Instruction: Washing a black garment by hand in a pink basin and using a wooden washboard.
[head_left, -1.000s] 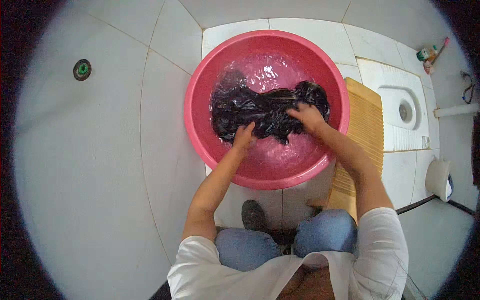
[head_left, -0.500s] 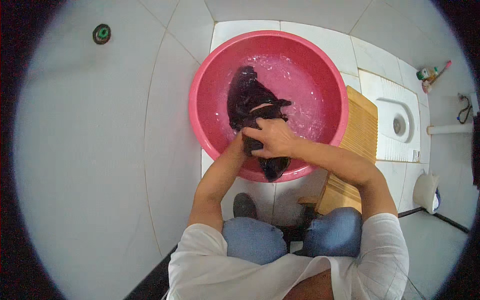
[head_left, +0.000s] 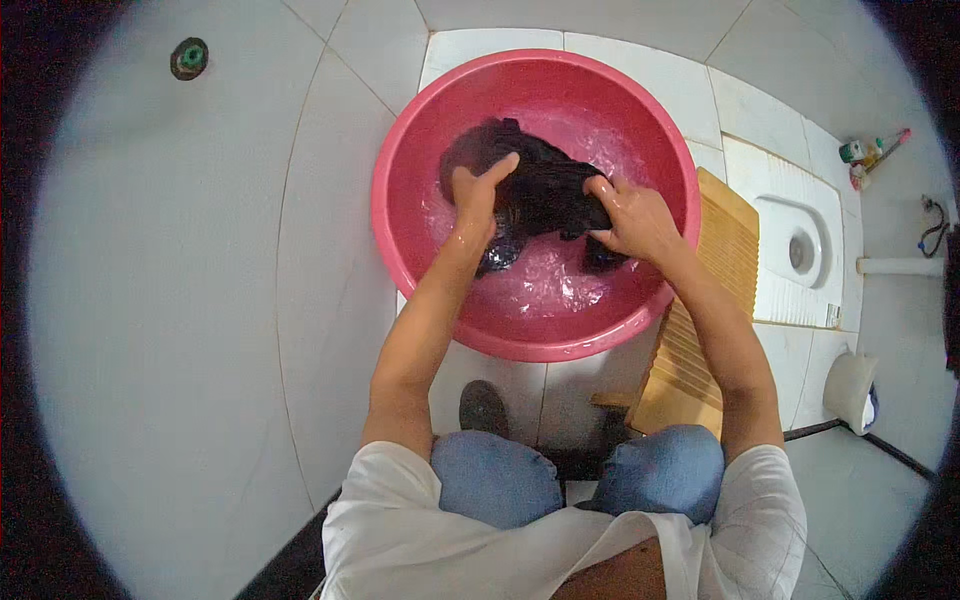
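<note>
A wet black garment (head_left: pixel 550 178) is spread across the water inside a large pink basin (head_left: pixel 510 345). My left hand (head_left: pixel 478 200) has hold of the garment's left part, thumb on top and the other fingers partly hidden by the dark cloth. At the garment's right end, my right hand (head_left: pixel 637 218) grips a fold between thumb and fingers. Part of the cloth hangs below each hand into the water. The lower edges of the garment are hard to make out against the wet folds.
A ribbed wooden washboard (head_left: pixel 690 345) leans beside the basin on the right. Beyond it are a white squat toilet (head_left: pixel 795 235), a white pipe (head_left: pixel 900 266) and a white bin (head_left: pixel 850 390). A tiled wall (head_left: pixel 180 300) rises on the left.
The garment, bunched at the basin's near rim before, now lies stretched sideways over the water. My hands have moved apart and farther in, the left leftward, the right rightward.
</note>
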